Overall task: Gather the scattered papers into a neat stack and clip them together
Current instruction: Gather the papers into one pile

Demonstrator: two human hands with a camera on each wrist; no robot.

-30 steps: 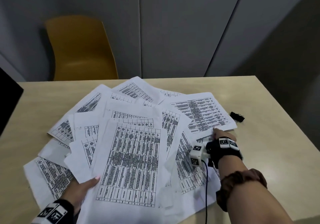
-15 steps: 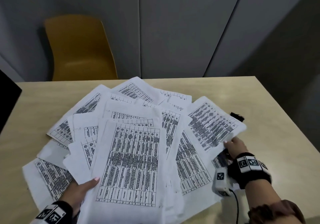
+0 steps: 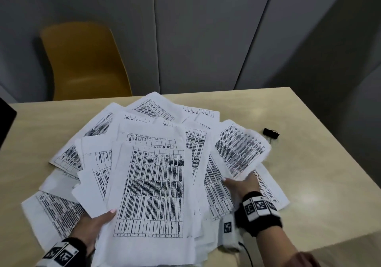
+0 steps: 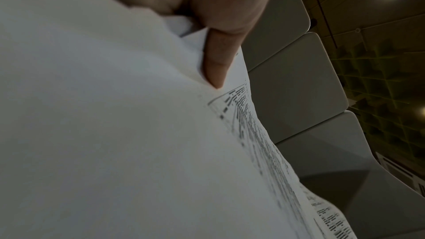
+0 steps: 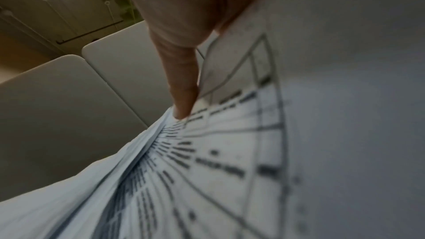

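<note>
Your right hand (image 3: 240, 185) is pinching a lifted sheet (image 3: 241, 147) just right of the fanned papers (image 3: 148, 184) your left hand (image 3: 92, 225) is gripping (binder clip (image 3: 271, 133) lying beyond).

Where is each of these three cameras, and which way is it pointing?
Head: worn on the head, looking down at white printed papers on the beige table; shows the left hand and right hand.
Left wrist: looks along the hand and upward; shows a finger on paper.
Right wrist: likewise upward; shows a finger on a printed sheet.
Shared: all three show the papers.
</note>
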